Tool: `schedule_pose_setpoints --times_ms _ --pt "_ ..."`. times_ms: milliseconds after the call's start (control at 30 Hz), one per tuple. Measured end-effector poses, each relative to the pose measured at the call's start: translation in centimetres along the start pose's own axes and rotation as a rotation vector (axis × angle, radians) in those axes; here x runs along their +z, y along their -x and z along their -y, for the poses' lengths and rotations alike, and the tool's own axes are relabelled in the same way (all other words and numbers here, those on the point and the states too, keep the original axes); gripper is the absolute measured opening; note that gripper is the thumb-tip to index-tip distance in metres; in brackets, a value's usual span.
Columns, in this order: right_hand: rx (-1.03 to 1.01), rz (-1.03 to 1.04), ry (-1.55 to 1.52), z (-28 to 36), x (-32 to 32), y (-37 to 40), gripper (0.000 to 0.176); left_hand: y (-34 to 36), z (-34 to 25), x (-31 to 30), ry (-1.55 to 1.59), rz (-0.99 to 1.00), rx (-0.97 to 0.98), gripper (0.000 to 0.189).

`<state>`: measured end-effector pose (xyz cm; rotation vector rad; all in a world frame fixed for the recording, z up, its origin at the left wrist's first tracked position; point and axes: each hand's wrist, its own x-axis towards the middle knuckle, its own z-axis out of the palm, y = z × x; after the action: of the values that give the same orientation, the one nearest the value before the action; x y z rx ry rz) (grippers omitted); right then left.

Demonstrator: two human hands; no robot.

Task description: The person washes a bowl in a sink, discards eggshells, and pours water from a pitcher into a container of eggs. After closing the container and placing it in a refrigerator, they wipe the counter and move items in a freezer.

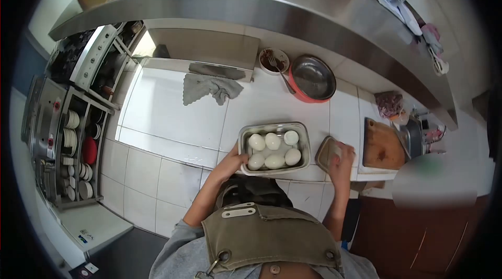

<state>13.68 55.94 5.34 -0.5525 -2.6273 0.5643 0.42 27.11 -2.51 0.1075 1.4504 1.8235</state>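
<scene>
1. Head view puts us over a white tiled counter. We judge the step in hand to be steadying the rectangular stainless-steel tray of white peeled eggs at the counter's near edge.
2. Our left hand curls around the tray's near-left corner, fingers narrow on the rim, holding it.
3. Our right hand rests on the small flat rectangular metal lid just right of the tray. We cannot tell whether it grips the lid or merely lies on it.
4. The tray sits between our hands, touching the left one and just beside the right. The eggs lie packed together inside it, none in either hand.
5. The next move, as we read it, calls for a firm pinch on the lid's edge and a level carry leftward over the tray, with the left hand bracing the tray so it cannot slide off the near edge.
6. Farther off stand a round red bowl with a steel inside, a small white bowl of brown sauce and a crumpled grey cloth. A brown wooden cutting board lies at the right.
</scene>
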Motion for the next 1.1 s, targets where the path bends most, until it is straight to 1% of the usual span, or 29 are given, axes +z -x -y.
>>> schedule_pose_setpoints --times_ms 33,67,100,133,167,200,267,333,367,433,467,500,533,567,600,633,667,733,767,800,833,867,900,933,967,1000,1033,1067,1100 --pt "0.053 -0.072 0.036 -3.5 -0.1 0.7 0.031 1.5 -1.4 0.5 0.034 -0.030 -0.091 0.077" --pt "0.231 -0.044 0.073 -6.6 -0.4 1.7 0.033 2.2 -1.5 0.7 0.045 -0.051 -0.068 0.077" --pt "0.368 0.018 0.175 -11.2 -0.1 3.0 0.037 2.9 -1.3 1.0 0.196 -0.113 -0.001 0.078" --pt "0.556 0.263 0.289 -13.9 -0.6 3.8 0.047 3.7 -1.0 1.1 0.348 -0.179 0.072 0.079" --pt "0.436 0.448 0.338 -25.6 2.2 7.2 0.060 4.3 -0.5 0.9 0.362 -0.220 0.097 0.079" --pt "0.553 0.493 0.245 -25.4 1.5 8.3 0.069 5.0 0.1 0.4 0.422 -0.256 0.149 0.078" --pt "0.748 0.903 0.250 -18.7 -1.5 6.4 0.066 7.1 1.1 -0.3 0.490 -0.342 0.218 0.078" --pt "1.141 0.747 -0.180 -20.7 -0.5 7.9 0.052 9.3 1.7 -1.1 0.446 -0.540 0.289 0.075" --pt "1.110 0.778 -0.171 -21.2 0.0 8.2 0.052 10.5 1.9 -1.7 0.443 -0.590 0.334 0.075" --pt "1.177 0.538 -0.719 -21.9 1.0 9.4 0.036 13.0 2.1 -2.6 0.491 -0.704 0.358 0.075" --pt "1.167 0.573 -0.711 -22.8 1.4 9.9 0.036 14.2 2.4 -3.1 0.532 -0.779 0.366 0.074" --pt "1.213 0.529 -0.925 -24.1 1.9 10.2 0.030 15.3 2.7 -3.9 0.532 -0.855 0.405 0.069" --pt "1.251 0.474 -1.140 -24.2 2.7 10.3 0.026 16.4 3.5 -5.3 0.537 -0.874 0.412 0.069" --pt "1.164 0.422 -1.116 -20.4 2.0 9.7 0.020 17.4 4.6 -7.0 0.602 -0.892 0.420 0.064" --pt "1.152 0.437 -1.114 -17.5 1.7 8.7 0.020 18.5 5.3 -8.4 0.667 -0.906 0.429 0.060" --pt "1.151 0.391 -1.152 -14.8 1.9 8.2 0.018 19.4 5.5 -9.5 0.690 -0.954 0.479 0.054" --pt "1.154 0.343 -1.194 -12.0 2.6 8.0 0.017 20.4 5.5 -10.7 0.687 -0.962 0.488 0.054" --pt "0.988 0.383 -1.146 -6.0 5.0 7.3 0.014 23.1 5.4 -13.4 0.729 -1.012 0.472 0.053" --pt "0.967 0.346 -1.211 -3.3 7.0 7.1 0.014 24.5 5.5 -15.2 0.721 -1.040 0.470 0.052" --pt "0.897 0.442 -1.229 -0.3 9.0 7.0 0.017 26.5 5.1 -16.8 0.719 -1.053 0.472 0.052" --pt "0.816 0.540 -1.238 3.2 10.7 6.1 0.020 28.4 4.1 -18.1 0.715 -1.018 0.460 0.053" --pt "0.759 0.542 -1.186 8.8 12.4 5.6 0.023 29.9 3.4 -19.4 0.715 -0.984 0.450 0.053" --pt "0.709 0.544 -1.131 15.1 14.0 6.1 0.027 31.4 3.9 -21.5 0.681 -0.970 0.429 0.054" --pt "0.562 0.615 -1.104 19.7 15.5 6.3 0.032 32.7 3.8 -22.4 0.686 -0.987 0.423 0.054" --pt "0.496 0.713 -1.133 24.3 16.9 6.4 0.029 33.9 3.2 -23.9 0.616 -0.999 0.449 0.053" --pt "0.416 0.834 -1.116 27.5 19.1 6.8 0.027 35.0 2.6 -25.4 0.544 -1.006 0.479 0.053" --pt "0.331 0.951 -1.091 30.5 21.0 7.1 0.026 36.0 1.7 -26.5 0.557 -1.010 0.478 0.050" --pt "0.320 0.979 -1.059 34.6 22.1 7.7 0.024 37.0 0.8 -27.6 0.556 -1.016 0.489 0.050" --pt "0.310 1.007 -1.024 38.6 23.2 8.5 0.023 37.9 0.0 -28.7 0.615 -1.019 0.454 0.048"
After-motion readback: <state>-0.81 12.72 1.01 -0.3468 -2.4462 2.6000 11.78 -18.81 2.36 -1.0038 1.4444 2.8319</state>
